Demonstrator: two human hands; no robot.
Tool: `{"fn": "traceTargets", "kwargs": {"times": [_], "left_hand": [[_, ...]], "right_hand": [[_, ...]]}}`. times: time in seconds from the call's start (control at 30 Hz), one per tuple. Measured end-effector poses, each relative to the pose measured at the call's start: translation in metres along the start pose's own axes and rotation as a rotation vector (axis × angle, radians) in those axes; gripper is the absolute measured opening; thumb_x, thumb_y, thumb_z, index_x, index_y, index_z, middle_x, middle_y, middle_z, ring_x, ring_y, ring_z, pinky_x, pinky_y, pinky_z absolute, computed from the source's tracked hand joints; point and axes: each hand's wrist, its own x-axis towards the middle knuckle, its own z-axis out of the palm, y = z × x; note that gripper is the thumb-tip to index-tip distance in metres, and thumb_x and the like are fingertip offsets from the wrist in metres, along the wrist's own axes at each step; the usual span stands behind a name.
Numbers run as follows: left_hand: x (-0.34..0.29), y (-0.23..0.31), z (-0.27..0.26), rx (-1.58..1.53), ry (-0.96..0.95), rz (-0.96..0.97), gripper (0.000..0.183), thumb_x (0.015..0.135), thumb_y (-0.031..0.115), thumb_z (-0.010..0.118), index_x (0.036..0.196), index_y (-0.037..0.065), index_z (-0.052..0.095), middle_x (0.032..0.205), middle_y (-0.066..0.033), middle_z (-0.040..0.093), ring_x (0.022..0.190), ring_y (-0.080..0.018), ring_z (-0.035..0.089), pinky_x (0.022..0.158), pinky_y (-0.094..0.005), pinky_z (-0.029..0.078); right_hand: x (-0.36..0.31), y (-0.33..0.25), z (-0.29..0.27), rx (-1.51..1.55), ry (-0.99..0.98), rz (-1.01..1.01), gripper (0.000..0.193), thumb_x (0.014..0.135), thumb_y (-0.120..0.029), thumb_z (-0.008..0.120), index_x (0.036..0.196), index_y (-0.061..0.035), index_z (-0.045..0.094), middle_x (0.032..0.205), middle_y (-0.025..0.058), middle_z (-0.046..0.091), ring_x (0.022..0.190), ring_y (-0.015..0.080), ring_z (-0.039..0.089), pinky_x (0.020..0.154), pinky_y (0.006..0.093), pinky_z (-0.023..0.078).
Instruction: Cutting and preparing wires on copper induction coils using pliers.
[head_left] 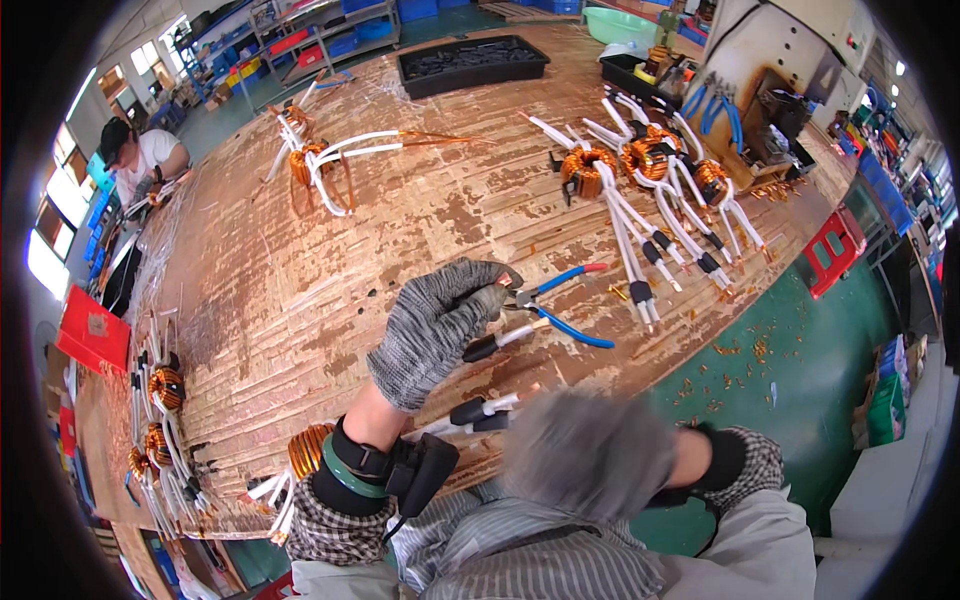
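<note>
My left hand (pixel 430 325), in a grey knitted glove, is closed in a pinch above the table. A small copper-coloured spot shows at its fingertips, too small to name. Right beside those fingertips are the jaws of pliers (pixel 565 300) with red and blue handles. A white-sleeved lead (pixel 515 335) with a black tube runs below the hand. My gloved right hand (pixel 590 455) is smeared by motion near the table's front edge, its fingers unreadable. Next to it are more white leads with black tubes (pixel 470 412). A copper-wound ring coil (pixel 309 450) sits beside my left wrist, partly hidden.
Several ring coils with white leads (pixel 650 155) lie at the back right, others (pixel 160 400) at the left edge. One coil (pixel 308 163) stands at the back left. A black tray (pixel 472 66) holds dark pieces. Another person (pixel 145 165) works at the far left.
</note>
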Motion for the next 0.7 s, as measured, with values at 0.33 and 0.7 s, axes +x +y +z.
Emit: {"fn": "traceTargets", "kwargs": {"times": [0.33,0.7], "left_hand": [[-0.023,0.008,-0.059,-0.020,0.643,0.230,0.044,0.087,0.035,0.052,0.118,0.003,0.050,0.100,-0.0096,0.059,0.093,-0.0173,0.057,0.081,-0.0319,0.047],[-0.100,0.044,-0.020,1.180,0.295,0.119,0.060,0.061,0.020,0.075,0.114,0.007,0.052,0.108,-0.0171,0.052,0.099,-0.0330,0.052,0.087,-0.0362,0.043]], "right_hand": [[0.054,0.024,0.075,-0.517,-0.186,0.053,0.042,0.082,-0.017,0.041,0.120,0.0019,0.043,0.122,0.0227,0.046,0.118,0.0364,0.041,0.102,0.0605,0.014],[0.077,0.047,0.089,-0.183,-0.657,0.295,0.022,0.067,-0.018,0.058,0.082,-0.0013,0.060,0.066,0.0151,0.061,0.064,0.0307,0.061,0.051,0.0398,0.047]]}}
